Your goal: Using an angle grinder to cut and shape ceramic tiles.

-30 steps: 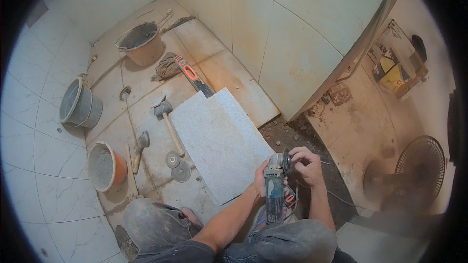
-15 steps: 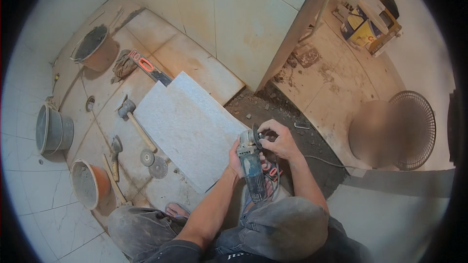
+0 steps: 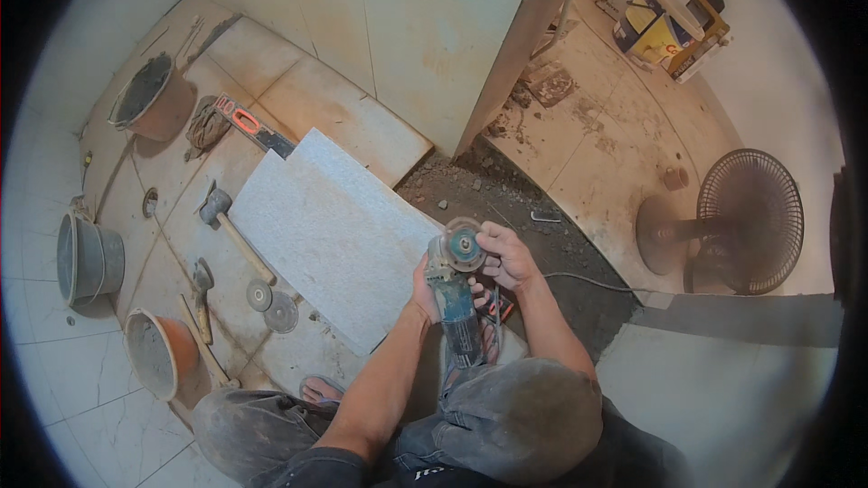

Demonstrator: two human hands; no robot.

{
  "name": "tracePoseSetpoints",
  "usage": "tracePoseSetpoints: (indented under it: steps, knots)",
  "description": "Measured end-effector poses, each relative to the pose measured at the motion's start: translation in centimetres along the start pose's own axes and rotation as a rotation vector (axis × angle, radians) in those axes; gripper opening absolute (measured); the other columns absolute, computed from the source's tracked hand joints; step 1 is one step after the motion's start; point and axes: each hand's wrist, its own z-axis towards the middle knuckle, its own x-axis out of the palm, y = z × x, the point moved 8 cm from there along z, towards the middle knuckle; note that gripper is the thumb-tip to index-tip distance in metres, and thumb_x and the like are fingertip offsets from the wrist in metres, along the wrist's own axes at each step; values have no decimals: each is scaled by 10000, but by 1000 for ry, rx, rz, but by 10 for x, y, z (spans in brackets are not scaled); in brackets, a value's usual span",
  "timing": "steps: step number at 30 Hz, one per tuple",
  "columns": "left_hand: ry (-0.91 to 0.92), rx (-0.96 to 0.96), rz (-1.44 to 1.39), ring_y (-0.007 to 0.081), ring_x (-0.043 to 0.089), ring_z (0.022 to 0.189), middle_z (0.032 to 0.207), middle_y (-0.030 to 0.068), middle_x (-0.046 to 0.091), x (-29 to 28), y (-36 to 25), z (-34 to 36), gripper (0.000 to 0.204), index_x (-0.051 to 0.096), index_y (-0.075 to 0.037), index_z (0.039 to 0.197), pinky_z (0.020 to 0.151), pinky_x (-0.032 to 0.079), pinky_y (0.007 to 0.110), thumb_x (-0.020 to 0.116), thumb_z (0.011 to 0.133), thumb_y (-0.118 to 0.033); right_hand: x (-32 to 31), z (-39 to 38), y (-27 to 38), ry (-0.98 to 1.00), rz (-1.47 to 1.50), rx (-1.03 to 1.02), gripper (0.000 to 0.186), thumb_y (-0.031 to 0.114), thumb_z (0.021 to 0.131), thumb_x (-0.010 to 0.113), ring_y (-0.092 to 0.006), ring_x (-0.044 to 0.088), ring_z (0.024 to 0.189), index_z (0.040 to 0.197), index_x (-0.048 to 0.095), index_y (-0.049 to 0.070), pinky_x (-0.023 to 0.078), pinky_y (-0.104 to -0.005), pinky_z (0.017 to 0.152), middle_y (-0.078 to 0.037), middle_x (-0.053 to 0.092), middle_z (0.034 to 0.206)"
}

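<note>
An angle grinder (image 3: 458,312) with a blue-green, dusty body is gripped in my left hand (image 3: 423,291), whose fingers wrap round it from the left. At its head, a round disc (image 3: 464,245) faces up toward me. My right hand (image 3: 509,258) is closed at the disc's right edge, thumb and fingers pinching it. Just left of the grinder, a large pale grey tile (image 3: 325,226) lies flat on the floor. Two loose discs, a smaller one (image 3: 259,295) and a larger one (image 3: 281,313), rest beyond the tile's left edge.
A mallet (image 3: 217,206), a trowel (image 3: 202,285) and a hammer (image 3: 204,343) lie leftward, near several buckets, including an orange one (image 3: 185,348). A spirit level (image 3: 262,131) reaches under the tile. Rightward are a rubble-filled strip (image 3: 506,199), a cable (image 3: 588,281) and a fan (image 3: 750,217).
The grinder's head has turned, so the disc now faces up instead of showing edge-on. My right hand has shifted to the disc's rim. The whole view has swung slightly.
</note>
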Motion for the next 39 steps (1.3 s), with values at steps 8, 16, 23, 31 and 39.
tracePoseSetpoints:
  steps: [8, 16, 23, 31, 39]
  knots:
    - [58, 58, -118, 467, 699, 889, 980, 229, 694, -31, -15, -17, 901, 661, 39, 1153, 920, 535, 702, 305, 977, -770, -124, 43, 41, -425, 259, -244, 134, 229, 1009, 664, -56, 355, 474, 916, 575, 192, 267, -260, 408, 82, 399, 655]
    - [222, 98, -167, 458, 695, 903, 949, 229, 694, -3, -13, -16, 873, 651, 57, 1157, 870, 557, 645, 319, 985, -732, -210, 56, 72, -547, -5, -195, 220, 302, 1063, 584, -53, 334, 498, 1144, 691, 126, 240, -242, 415, 85, 351, 650]
    - [172, 263, -31, 393, 707, 899, 972, 206, 714, -1, -45, -20, 721, 673, -24, 1166, 896, 576, 546, 301, 1034, -628, 15, 7, 20, 25, -649, -100, 240, 294, 1027, 642, -76, 532, 633, 1076, 733, 77, 399, -259, 529, 36, 605, 796]
    - [91, 623, 51, 372, 690, 1195, 1238, 224, 721, 9, -109, -38, 660, 663, 5, 1294, 1076, 525, 503, 299, 1072, -499, 94, 6, -23, 191, -813, -135, 579, 420, 783, 874, -172, 654, 879, 1112, 689, -18, 531, -347, 830, -85, 704, 954]
    - [-1447, 1437, 1268, 320, 749, 835, 900, 180, 770, -16, -221, -227, 241, 784, -54, 1033, 790, 572, 415, 604, 947, -189, 88, 19, -21, 18, -979, -119, 573, 410, 715, 909, -262, 700, 819, 1049, 721, -17, 543, -391, 804, -123, 740, 905]
